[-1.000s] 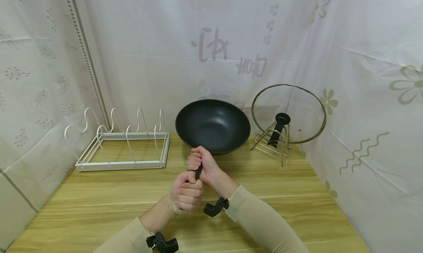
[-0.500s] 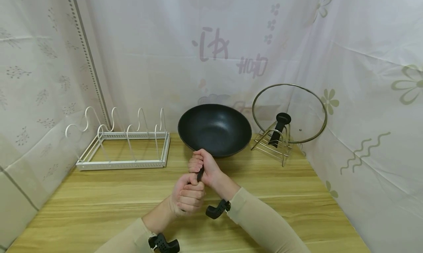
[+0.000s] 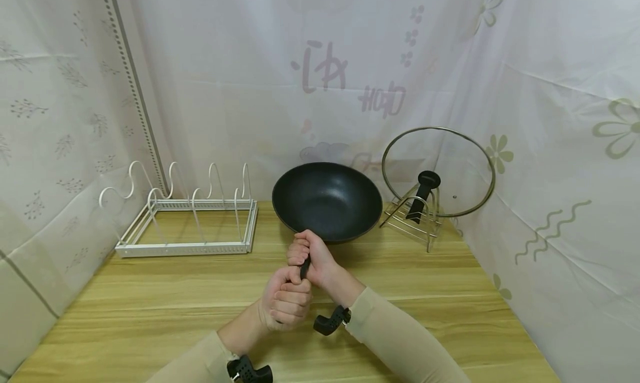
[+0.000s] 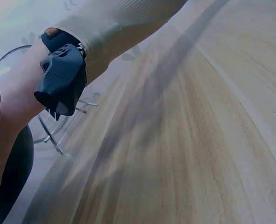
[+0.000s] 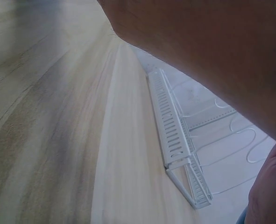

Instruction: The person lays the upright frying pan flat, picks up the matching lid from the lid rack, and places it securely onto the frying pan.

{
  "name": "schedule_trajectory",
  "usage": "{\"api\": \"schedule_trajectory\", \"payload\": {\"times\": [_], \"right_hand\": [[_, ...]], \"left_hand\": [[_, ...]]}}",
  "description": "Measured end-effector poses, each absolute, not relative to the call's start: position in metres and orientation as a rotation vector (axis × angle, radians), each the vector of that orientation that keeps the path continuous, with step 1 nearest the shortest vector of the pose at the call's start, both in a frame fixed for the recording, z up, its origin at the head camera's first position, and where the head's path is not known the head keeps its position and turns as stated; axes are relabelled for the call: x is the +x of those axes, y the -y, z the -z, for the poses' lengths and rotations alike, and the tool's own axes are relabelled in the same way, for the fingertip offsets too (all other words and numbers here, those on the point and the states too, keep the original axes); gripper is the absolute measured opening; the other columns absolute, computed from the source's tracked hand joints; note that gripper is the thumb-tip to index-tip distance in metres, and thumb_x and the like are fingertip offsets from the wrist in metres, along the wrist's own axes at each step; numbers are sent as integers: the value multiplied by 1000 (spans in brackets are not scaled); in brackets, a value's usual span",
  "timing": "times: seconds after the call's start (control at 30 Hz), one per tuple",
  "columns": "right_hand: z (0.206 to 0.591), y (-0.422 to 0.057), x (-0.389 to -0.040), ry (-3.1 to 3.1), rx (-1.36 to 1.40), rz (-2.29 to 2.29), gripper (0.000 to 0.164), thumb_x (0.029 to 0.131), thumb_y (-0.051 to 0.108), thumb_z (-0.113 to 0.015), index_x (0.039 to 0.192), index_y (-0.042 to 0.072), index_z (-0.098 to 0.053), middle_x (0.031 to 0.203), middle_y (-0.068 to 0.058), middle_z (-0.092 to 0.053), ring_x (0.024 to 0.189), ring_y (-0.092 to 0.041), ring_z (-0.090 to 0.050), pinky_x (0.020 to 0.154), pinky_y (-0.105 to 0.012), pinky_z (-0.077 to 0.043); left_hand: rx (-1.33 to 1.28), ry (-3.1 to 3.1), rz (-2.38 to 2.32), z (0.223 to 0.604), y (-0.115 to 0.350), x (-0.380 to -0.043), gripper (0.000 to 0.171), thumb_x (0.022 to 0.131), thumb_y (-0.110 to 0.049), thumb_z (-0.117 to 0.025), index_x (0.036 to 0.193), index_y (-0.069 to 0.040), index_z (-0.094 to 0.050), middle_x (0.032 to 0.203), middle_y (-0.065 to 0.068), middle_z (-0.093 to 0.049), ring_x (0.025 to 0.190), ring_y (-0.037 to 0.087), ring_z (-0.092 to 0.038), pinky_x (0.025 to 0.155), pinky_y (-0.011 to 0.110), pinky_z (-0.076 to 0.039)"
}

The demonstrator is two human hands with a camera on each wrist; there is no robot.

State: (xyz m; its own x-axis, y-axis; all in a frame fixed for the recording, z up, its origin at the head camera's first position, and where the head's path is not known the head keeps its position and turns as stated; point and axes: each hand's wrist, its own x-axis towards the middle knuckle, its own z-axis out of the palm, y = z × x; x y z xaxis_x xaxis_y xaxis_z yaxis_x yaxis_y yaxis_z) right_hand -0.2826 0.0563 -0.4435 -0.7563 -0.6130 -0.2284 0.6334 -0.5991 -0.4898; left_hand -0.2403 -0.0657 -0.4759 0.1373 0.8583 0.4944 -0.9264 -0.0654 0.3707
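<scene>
A black wok (image 3: 327,202) is tilted with its inside facing me in the head view. My left hand (image 3: 287,299) grips the near end of its dark handle (image 3: 305,267), fingers curled round it. Just ahead, my right hand (image 3: 314,258) grips the handle close to the wok's rim. Most of the handle is hidden by both hands. In the left wrist view the wok's dark side (image 4: 18,172) shows at the lower left, beside my right forearm (image 4: 23,93). Whether the wok touches the table cannot be told.
A white wire pan rack (image 3: 185,249) stands on the wooden table (image 3: 200,294) to the left. On the right, a glass lid (image 3: 465,172) with a black knob leans upright in a small metal stand (image 3: 422,227). Patterned curtains (image 3: 225,94) hang behind and at the sides.
Both hands and the wok have shifted slightly toward me and to the right, and the wok's rim sits lower in view. Both grips on the handle stay the same. Rack and lid are still.
</scene>
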Motion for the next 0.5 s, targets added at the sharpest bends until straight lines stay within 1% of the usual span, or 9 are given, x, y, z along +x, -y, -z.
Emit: {"api": "schedule_trajectory", "payload": {"times": [0.07, 0.33, 0.5], "right_hand": [[446, -57, -283, -732, 51, 2315, 55, 114, 22, -32, 59, 23, -33, 50, 11, -39, 42, -3, -42, 47, -12, -32], [453, -58, -283, -722, 83, 2311, 55, 112, 20, -38, 57, 24, -35, 51, 11, -40, 42, -3, -42, 47, -12, -33], [457, -60, -284, -713, 68, 2309, 54, 112, 20, -36, 58, 23, -35, 51, 12, -40, 42, -3, -43, 47, -12, -33]], "left_hand": [[722, 120, -1468, 478, 65, -240, 47, 105, -23, -49, 61, -18, -33, 49, -8, -32, 32, 7, -28, 34, 21, -25], [715, 127, -1467, 484, 65, -241, 45, 104, -22, -48, 61, -18, -33, 49, -8, -31, 32, 6, -28, 35, 21, -25], [703, 129, -1467, 487, 65, -241, 45, 104, -22, -48, 62, -19, -33, 49, -9, -31, 33, 6, -28, 35, 21, -25]]}}
